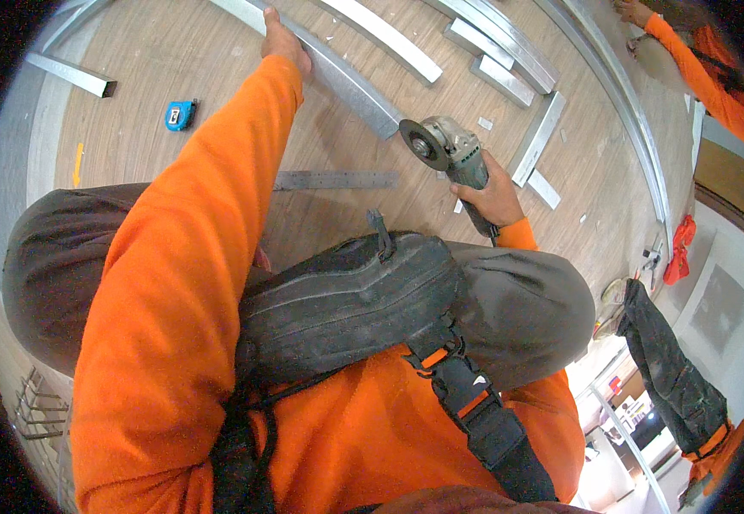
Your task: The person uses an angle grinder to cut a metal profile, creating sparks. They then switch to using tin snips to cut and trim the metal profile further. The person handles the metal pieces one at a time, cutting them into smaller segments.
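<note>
While right hand [500,190] holds grinder [468,163], metal pieces [540,139] lie near.

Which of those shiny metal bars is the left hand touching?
The long metal profile whose end sits by the cutting disc of the angle grinder: only that bar has the left hand on it.

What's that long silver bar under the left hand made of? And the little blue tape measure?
The silver bar looks like metal, maybe steel: it's grey with a dull shine and crisp edges. The blue tape measure seems mostly smooth plastic, from its bright colour, though painted metal could look similar.
</note>
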Available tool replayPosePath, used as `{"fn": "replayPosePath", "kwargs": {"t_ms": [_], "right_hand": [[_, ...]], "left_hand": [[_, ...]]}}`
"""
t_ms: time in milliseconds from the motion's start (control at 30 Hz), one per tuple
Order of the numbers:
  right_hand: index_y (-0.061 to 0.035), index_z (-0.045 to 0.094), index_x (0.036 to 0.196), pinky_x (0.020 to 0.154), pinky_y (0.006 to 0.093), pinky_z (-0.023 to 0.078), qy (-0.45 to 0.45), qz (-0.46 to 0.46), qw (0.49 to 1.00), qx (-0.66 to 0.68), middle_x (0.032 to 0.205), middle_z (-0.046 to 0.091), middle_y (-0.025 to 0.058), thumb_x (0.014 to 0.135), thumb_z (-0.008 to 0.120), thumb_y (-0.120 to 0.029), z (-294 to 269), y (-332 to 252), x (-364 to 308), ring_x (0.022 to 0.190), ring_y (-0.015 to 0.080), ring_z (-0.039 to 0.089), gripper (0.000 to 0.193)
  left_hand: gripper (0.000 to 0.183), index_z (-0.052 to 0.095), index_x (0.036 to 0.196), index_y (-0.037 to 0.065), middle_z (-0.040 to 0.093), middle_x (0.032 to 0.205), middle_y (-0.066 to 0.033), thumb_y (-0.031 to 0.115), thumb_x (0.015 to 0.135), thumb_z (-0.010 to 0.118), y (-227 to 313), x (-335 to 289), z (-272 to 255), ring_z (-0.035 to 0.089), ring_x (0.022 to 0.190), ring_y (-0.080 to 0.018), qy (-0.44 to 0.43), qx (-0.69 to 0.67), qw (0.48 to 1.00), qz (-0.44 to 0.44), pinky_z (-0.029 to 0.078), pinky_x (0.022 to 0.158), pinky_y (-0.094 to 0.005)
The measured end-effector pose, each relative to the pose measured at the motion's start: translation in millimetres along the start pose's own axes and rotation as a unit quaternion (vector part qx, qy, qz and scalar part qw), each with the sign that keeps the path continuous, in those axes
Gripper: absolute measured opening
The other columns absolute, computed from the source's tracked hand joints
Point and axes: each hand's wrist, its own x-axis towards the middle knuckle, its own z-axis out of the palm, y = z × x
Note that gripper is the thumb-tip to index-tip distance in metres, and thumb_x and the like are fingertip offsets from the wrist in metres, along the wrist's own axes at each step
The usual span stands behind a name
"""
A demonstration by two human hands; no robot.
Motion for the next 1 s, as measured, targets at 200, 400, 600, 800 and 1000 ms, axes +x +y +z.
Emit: {"fn": "replayPosePath", "kwargs": {"t_ms": [200,400,600,800,1000], "right_hand": [[-0.0052,0.059,0.126,0.09,0.0407,0.053,0.003,-0.023,0.999,0.026,0.107,0.071,0.0185,0.07,0.087,-0.029,0.8,1.9,2.4,0.101,0.0331,0.07,0.068],[-0.0055,0.06,0.125,0.09,0.0411,0.053,-0.005,-0.007,1.0,-0.012,0.108,0.072,0.0184,0.069,0.087,-0.031,-2.2,6.8,7.1,0.102,0.0346,0.07,0.067],[-0.0056,0.06,0.126,0.091,0.041,0.053,-0.008,0.0,1.0,-0.009,0.109,0.072,0.0185,0.069,0.086,-0.031,-1.4,7.3,5.7,0.102,0.0345,0.07,0.067],[-0.0048,0.058,0.13,0.093,0.04,0.053,-0.021,-0.003,1.0,0.002,0.112,0.071,0.0185,0.069,0.087,-0.03,0.4,6.4,7.3,0.105,0.0328,0.069,0.072],[-0.0033,0.057,0.131,0.095,0.0388,0.051,0.007,0.002,1.0,-0.008,0.115,0.07,0.0174,0.069,0.087,-0.028,-1.0,10.5,5.5,0.109,0.0314,0.067,0.073]], "left_hand": [[0.082,0.033,0.154,0.004,0.037,0.159,-0.0151,0.062,0.098,0.048,-2.5,17.2,-8.3,0.038,0.144,-0.032,-0.045,-0.021,0.999,-0.007,0.023,0.121,-0.0459],[0.083,0.03,0.155,0.005,0.032,0.162,-0.0163,0.062,0.097,0.049,1.7,14.2,-6.6,0.034,0.147,-0.0331,-0.016,-0.007,1.0,0.005,0.022,0.121,-0.0453],[0.084,0.027,0.157,0.006,0.031,0.162,-0.0164,0.061,0.097,0.049,0.1,13.8,-2.9,0.032,0.147,-0.0343,-0.003,-0.007,1.0,-0.013,0.021,0.121,-0.0486],[0.084,0.029,0.156,0.005,0.036,0.16,-0.0161,0.063,0.098,0.046,0.5,20.1,-5.0,0.035,0.146,-0.0346,-0.01,-0.001,1.0,-0.016,0.022,0.121,-0.0492],[0.082,0.034,0.153,0.003,0.04,0.156,-0.0178,0.063,0.098,0.046,4.7,1.8,-0.3,0.04,0.142,-0.0338,-0.021,0.005,1.0,0.005,0.025,0.12,-0.0462]]}}
